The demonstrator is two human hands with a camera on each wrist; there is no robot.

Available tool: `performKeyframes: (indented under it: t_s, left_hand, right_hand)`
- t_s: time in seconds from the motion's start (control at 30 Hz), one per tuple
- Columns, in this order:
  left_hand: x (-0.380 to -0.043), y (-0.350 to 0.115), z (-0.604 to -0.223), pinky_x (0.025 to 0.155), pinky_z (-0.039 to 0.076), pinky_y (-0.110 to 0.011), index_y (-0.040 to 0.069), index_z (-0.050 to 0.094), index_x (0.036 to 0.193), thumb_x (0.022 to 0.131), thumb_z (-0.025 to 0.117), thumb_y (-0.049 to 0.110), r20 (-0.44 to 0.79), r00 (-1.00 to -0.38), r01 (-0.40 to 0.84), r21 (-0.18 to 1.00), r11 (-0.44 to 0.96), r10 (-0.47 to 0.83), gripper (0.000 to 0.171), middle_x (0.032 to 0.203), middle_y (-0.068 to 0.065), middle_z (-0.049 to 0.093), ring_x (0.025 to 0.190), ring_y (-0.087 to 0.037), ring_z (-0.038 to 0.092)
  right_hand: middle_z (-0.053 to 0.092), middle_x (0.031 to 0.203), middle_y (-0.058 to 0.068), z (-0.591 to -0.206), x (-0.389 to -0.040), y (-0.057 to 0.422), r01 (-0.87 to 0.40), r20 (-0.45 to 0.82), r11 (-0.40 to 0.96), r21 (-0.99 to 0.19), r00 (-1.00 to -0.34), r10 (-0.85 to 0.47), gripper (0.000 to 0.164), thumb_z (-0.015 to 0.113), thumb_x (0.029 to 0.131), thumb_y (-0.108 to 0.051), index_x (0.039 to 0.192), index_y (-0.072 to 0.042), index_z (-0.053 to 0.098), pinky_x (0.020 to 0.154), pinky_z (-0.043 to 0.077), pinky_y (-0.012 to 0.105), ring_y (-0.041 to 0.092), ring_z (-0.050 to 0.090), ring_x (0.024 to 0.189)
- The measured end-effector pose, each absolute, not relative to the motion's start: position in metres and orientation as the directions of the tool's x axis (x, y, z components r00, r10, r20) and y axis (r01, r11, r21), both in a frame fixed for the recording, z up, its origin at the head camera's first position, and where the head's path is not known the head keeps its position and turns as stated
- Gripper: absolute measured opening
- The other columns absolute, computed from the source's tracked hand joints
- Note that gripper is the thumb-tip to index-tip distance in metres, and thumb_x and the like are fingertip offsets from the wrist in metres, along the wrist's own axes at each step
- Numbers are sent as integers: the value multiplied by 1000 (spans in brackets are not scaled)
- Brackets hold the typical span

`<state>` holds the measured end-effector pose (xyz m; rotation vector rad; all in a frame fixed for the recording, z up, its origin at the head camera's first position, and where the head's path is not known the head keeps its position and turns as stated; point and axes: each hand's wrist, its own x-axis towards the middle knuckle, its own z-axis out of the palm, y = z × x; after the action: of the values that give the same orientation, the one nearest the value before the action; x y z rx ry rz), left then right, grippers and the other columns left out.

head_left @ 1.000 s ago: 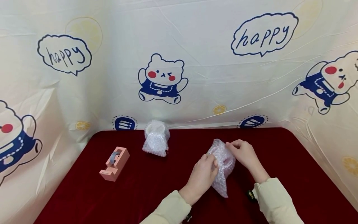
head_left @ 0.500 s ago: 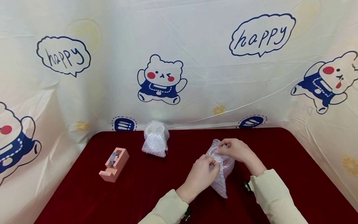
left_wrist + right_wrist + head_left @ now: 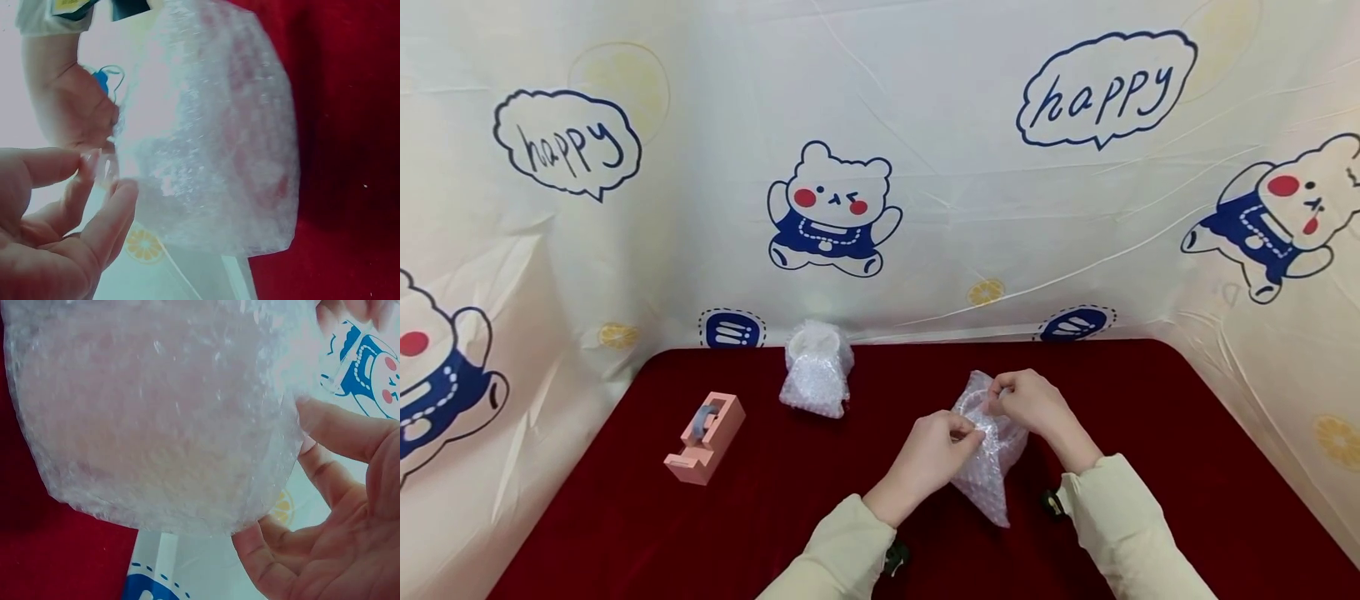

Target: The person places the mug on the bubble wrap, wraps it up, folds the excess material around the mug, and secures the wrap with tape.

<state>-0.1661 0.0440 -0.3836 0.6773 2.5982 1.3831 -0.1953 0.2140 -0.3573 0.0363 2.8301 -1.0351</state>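
A bubble-wrapped bundle (image 3: pixel 985 479) stands on the red cloth right of centre, narrowing to a pointed corner at the front; what is inside is blurred by the wrap. At its near left side my left hand (image 3: pixel 925 457) pinches a small clear strip (image 3: pixel 106 167), which looks like tape, between thumb and fingertip close to the wrap. My right hand (image 3: pixel 1036 408) is at the top right of the bundle. In the right wrist view its thumb (image 3: pixel 340 425) and forefinger pinch the edge of the bubble wrap, while other fingers rest against the lower side.
A second bubble-wrapped bundle (image 3: pixel 817 371) sits at the back, left of centre. To the left lies a pink tape dispenser (image 3: pixel 706 437) with a bluish roll. A printed white curtain (image 3: pixel 940 192) closes off the table's back and sides.
My right hand has moved left from the bundle's far right edge onto its top, nearer the left hand. The left hand has drawn slightly left. The bundle has stayed in place.
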Motion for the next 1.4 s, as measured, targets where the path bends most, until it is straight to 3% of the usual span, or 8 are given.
performKeyframes:
  t_s: [0.13,0.3,0.5,0.7,0.93,1.13,1.27,1.4]
  left_hand:
    - [-173,41,-381,59,46,-19,2,74,96,92,64,19,26,-899,254,844,472,437,20,97,-10,73,72,-10,59]
    - [-174,39,-378,47,34,-17,2,73,89,91,64,17,-13,-912,198,862,466,411,19,68,-2,63,50,-7,41]
    - [-172,40,-377,49,47,-19,0,68,67,88,61,10,-67,-921,132,873,470,384,25,58,-5,63,51,-9,57]
    - [-175,39,-381,54,56,-28,-4,66,64,87,60,8,-126,-914,58,901,430,386,26,59,-9,64,52,-11,60]
    - [-178,40,-388,53,55,-27,-3,67,65,90,66,24,-112,-924,61,901,429,366,37,61,-9,66,52,-9,59]
    - [-179,44,-389,49,53,-24,-1,66,59,90,66,22,-119,-929,65,880,471,351,38,56,-8,65,49,-8,58]
    - [-180,44,-387,49,53,-23,0,66,59,90,66,21,-147,-924,48,871,489,353,37,54,-5,63,48,-7,57]
    - [-179,43,-386,46,50,-21,0,66,58,91,65,23,-146,-921,68,853,517,360,40,51,-6,62,44,-7,54]
  right_hand:
    - [65,82,6,-356,-196,214,93,-159,774,-627,-987,-10,8,61,85,-14,82,-9,66,50,35,25,15,44,59]
    - [64,81,6,-357,-197,213,104,-170,776,-622,-985,-4,7,64,83,-15,81,-9,67,50,35,25,16,44,61]
    - [65,82,7,-359,-198,213,96,-142,780,-619,-990,10,8,68,82,-15,77,-8,66,51,37,25,17,47,65]
    - [63,80,6,-361,-199,213,99,-150,778,-621,-989,6,10,69,83,-17,78,-8,66,51,37,25,17,47,65]
    - [63,83,7,-362,-198,214,104,-150,779,-618,-989,13,10,68,83,-17,81,-8,67,53,38,25,18,49,68]
    - [58,72,5,-364,-195,220,50,-118,763,-644,-992,-35,16,67,86,-23,86,-6,68,53,39,26,15,47,63]
    - [65,94,17,-364,-193,229,-35,-88,752,-658,-988,-123,23,66,89,-26,99,-5,67,64,51,34,26,59,80]
    - [59,118,26,-365,-193,235,-78,-63,732,-677,-985,-163,25,64,91,-17,111,-3,62,82,54,47,39,58,106]
